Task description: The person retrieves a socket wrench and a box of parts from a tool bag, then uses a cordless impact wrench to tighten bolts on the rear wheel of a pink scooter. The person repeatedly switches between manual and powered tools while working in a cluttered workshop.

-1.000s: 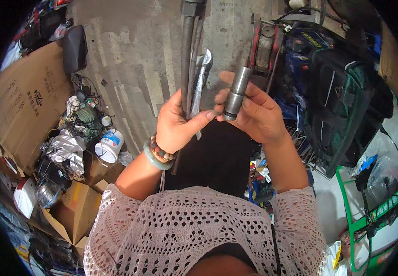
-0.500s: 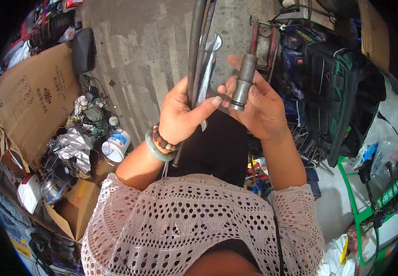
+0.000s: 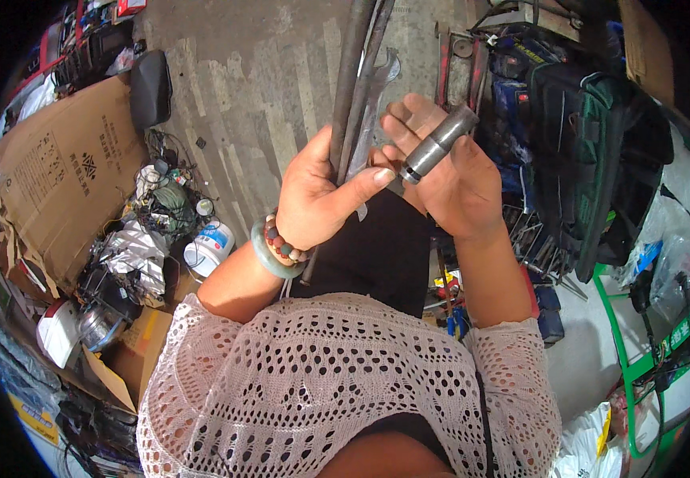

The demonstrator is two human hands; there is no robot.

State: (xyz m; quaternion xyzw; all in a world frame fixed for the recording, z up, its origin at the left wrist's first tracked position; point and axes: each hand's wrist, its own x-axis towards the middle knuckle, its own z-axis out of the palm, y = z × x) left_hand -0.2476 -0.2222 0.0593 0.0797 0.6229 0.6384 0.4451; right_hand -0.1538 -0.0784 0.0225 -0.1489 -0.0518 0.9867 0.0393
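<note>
Left hand: the left hand is sitting just left of frame centre, fingers wrapping closed around two dark metal rods and a flat wrench; thumb is stretching out toward 3 o'clock, its tip just beside the end of the socket.
Right hand: the right hand is lying palm-up at 2 o'clock from centre, fingers curling loosely around a steel socket, cradling rather than clamping it.
Socket: cylindrical, dull grey, smooth, stepped narrower at its lower end with a dark ring; tilting, upper end pointing toward 1 o'clock.
Rods: round, rusty-dark, running from the left palm up to 12 o'clock and out of frame; one end is poking below the wrist.
Wrench: silvery, open-ended jaw showing at 12 o'clock beside the rods.
Wrist: a pale green jade bangle and a beaded bracelet are sitting side by side.
Clothing: white open-knit crochet top filling the 6 o'clock area.
Surroundings: flattened cardboard at 9 o'clock; dark green tool bag at 3 o'clock; ridged concrete floor at 11 o'clock.
</note>
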